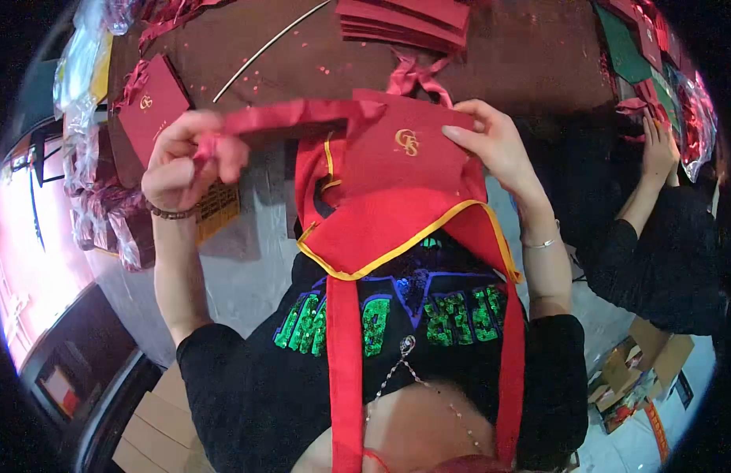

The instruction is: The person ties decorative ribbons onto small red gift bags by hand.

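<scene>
My left hand (193, 160) is closed on the end of a red ribbon (290, 116), which stretches across to the top left of a dark red bag (405, 162) with a gold monogram. My right hand (491, 142) pinches the bag's upper right edge, thumb on its front face. A second ribbon (416, 79) is looped at the bag's top edge. The bag rests against a red apron (381, 236) with yellow trim.
A brown table (286, 75) bears stacked red bags (405, 22), a thin rod (269, 52) and another monogrammed bag (156, 114) at left. Plastic-wrapped goods (85, 71) lie at the left edge. A co-worker's hand (661, 150) touches red ribbons at right.
</scene>
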Tool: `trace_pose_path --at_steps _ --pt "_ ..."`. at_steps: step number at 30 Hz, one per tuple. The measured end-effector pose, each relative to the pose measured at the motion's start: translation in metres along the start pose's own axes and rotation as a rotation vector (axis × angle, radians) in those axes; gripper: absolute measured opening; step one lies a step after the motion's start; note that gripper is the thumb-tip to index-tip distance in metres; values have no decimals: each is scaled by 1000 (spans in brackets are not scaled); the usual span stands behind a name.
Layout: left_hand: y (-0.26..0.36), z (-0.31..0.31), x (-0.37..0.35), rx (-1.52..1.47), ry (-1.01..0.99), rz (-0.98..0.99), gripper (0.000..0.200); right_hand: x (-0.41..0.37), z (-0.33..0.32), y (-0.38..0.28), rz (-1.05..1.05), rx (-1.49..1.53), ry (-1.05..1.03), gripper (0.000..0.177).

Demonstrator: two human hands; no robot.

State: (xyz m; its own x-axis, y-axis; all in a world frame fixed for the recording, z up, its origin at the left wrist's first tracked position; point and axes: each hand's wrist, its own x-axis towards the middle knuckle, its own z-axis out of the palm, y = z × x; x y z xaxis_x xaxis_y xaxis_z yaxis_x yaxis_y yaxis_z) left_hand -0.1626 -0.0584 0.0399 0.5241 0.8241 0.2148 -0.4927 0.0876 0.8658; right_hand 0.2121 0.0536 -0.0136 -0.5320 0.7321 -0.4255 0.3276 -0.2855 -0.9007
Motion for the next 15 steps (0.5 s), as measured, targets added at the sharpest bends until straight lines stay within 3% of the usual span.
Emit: trace_pose_path --at_steps 2,3,5,6,8,9,10,12,13,15 --pt "-1 47 32 -122 309 140 76 0 2 -5 -9 55 -7 28" --pt "-7 39 35 -100 199 135 84 1 2 -11 -9 -3 -50 27" --pt "-7 60 69 65 327 37 63 0 8 -18 -52 18 -96 27" --pt "-9 63 80 273 392 -61 52 -1 8 -20 -54 17 -96 27" --pt "-13 66 95 407 529 -355 22 -1 8 -22 -40 -79 -105 28" --pt "-25 66 100 923 491 -227 11 0 8 -22 -44 -76 -105 28" --pt "-35 66 108 1496 391 140 8 0 8 -23 -33 -74 -110 29" --pt "-46 66 113 1726 317 246 10 -1 9 -24 -20 -69 -115 29" --pt "-55 67 112 1727 313 242 10 -1 11 -24 -13 -38 -110 29" --pt "-73 69 108 1378 302 -95 12 1 12 -20 -8 -8 -108 30"
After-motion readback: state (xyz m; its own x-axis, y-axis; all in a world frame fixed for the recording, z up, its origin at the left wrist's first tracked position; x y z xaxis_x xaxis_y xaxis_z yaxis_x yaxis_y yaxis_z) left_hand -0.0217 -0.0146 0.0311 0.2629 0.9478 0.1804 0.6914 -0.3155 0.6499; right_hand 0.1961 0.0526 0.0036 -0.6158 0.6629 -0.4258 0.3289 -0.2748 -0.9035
